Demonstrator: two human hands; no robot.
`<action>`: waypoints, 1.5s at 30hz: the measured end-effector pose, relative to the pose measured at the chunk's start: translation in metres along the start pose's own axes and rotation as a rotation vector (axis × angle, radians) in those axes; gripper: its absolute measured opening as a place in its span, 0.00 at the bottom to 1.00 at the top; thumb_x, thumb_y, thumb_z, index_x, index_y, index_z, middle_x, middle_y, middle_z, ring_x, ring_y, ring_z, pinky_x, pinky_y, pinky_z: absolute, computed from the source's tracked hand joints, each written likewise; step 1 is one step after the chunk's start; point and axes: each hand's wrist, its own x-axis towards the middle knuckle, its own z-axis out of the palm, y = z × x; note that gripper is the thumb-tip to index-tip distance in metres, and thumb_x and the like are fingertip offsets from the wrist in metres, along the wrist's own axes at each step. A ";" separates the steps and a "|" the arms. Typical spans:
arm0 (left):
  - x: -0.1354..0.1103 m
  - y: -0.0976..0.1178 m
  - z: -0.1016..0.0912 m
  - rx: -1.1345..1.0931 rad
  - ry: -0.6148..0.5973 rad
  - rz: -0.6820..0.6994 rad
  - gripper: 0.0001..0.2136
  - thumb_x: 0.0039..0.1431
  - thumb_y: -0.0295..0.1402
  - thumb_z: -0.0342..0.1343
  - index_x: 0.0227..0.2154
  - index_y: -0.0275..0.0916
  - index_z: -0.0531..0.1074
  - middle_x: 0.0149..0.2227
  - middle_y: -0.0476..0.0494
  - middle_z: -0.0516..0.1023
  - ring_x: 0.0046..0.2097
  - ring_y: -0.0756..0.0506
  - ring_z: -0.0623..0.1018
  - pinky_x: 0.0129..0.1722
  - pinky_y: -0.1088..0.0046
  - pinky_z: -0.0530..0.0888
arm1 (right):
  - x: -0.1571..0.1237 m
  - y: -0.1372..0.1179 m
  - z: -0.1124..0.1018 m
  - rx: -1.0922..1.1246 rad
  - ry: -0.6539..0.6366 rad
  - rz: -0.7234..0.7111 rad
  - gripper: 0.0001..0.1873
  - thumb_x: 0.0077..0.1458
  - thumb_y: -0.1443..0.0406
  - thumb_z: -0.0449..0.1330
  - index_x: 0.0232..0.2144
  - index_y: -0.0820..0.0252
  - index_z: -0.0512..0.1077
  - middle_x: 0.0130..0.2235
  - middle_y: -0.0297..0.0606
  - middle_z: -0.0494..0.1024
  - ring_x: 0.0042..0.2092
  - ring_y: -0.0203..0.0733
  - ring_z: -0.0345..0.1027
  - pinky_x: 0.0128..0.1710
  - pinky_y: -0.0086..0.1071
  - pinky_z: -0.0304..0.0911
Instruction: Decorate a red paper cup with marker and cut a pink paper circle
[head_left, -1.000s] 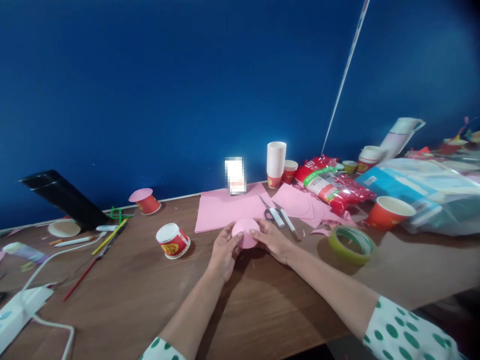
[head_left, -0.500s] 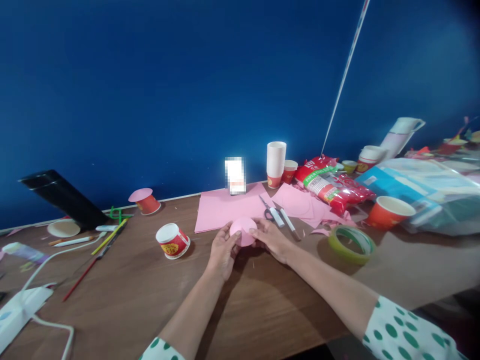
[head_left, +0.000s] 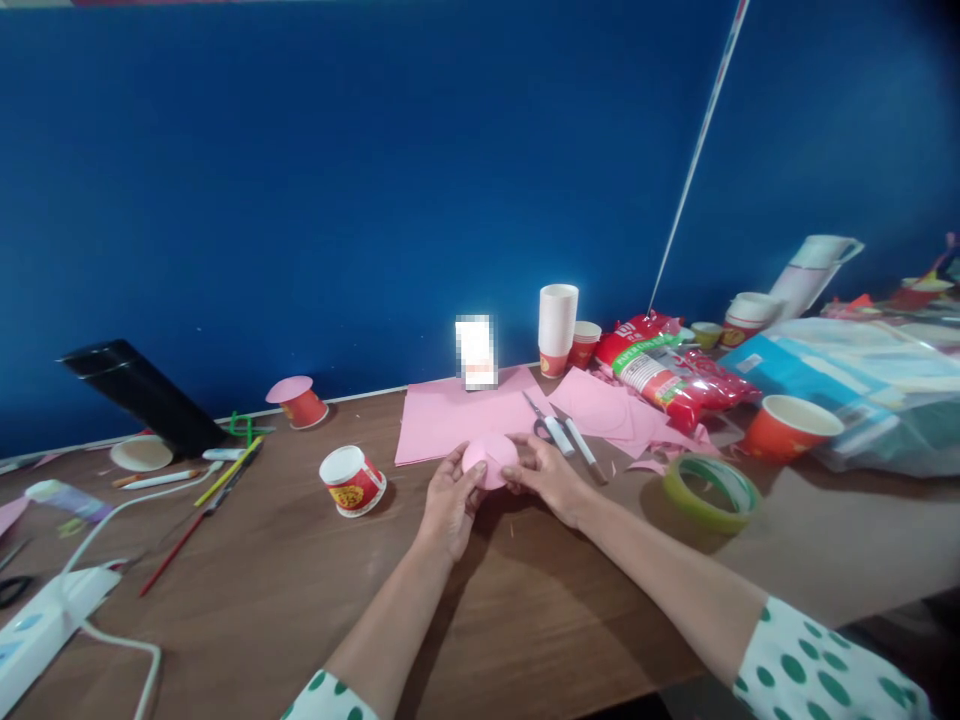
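Observation:
Between my two hands is a pink paper circle (head_left: 491, 455), with a fold or slit line running to its lower edge. My left hand (head_left: 452, 500) pinches its left side, thumb on top. On the right side my right hand (head_left: 546, 478) grips it the same way. Behind the hands lie pink paper sheets (head_left: 435, 415). Scissors (head_left: 553, 430) and a white pen (head_left: 583, 448) rest just beyond my right hand. A short red-and-white paper cup (head_left: 352, 480) stands left of my left hand. Farther back, a red cup (head_left: 304, 408) carries a pink disc (head_left: 289, 389) on top.
To the right are a roll of tape (head_left: 712, 493), an orange paper cup (head_left: 791, 430), a red plastic packet (head_left: 667, 370) and a large plastic bag (head_left: 870, 390). Stacked cups (head_left: 558, 330) stand near the wall. At left lie a power strip (head_left: 56, 620), brushes (head_left: 180, 550) and a black cylinder (head_left: 142, 390).
The whole scene has shifted slightly right in view as the head turned a little. Both hands keep hold of the pink paper circle in nearly the same pose.

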 end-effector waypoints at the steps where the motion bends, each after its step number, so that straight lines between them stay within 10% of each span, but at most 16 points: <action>1: 0.000 0.000 0.000 -0.002 -0.009 0.004 0.25 0.43 0.27 0.67 0.46 0.38 0.67 0.42 0.43 0.77 0.34 0.51 0.77 0.32 0.80 0.74 | 0.000 0.000 0.000 0.010 0.000 0.002 0.32 0.39 0.62 0.71 0.46 0.59 0.63 0.24 0.29 0.74 0.25 0.34 0.67 0.27 0.28 0.61; 20: -0.001 0.012 -0.008 0.071 -0.151 -0.097 0.22 0.49 0.35 0.63 0.47 0.38 0.66 0.41 0.42 0.77 0.32 0.52 0.76 0.31 0.77 0.75 | 0.001 -0.003 -0.003 -0.142 -0.015 -0.142 0.09 0.48 0.64 0.61 0.35 0.60 0.70 0.29 0.32 0.73 0.32 0.35 0.66 0.33 0.29 0.60; 45: -0.006 0.006 -0.005 0.404 -0.213 -0.067 0.19 0.45 0.37 0.65 0.40 0.35 0.73 0.38 0.42 0.78 0.35 0.48 0.75 0.33 0.75 0.71 | -0.005 -0.008 0.000 -0.260 -0.067 -0.188 0.22 0.48 0.63 0.62 0.46 0.60 0.64 0.25 0.26 0.67 0.26 0.31 0.58 0.27 0.26 0.54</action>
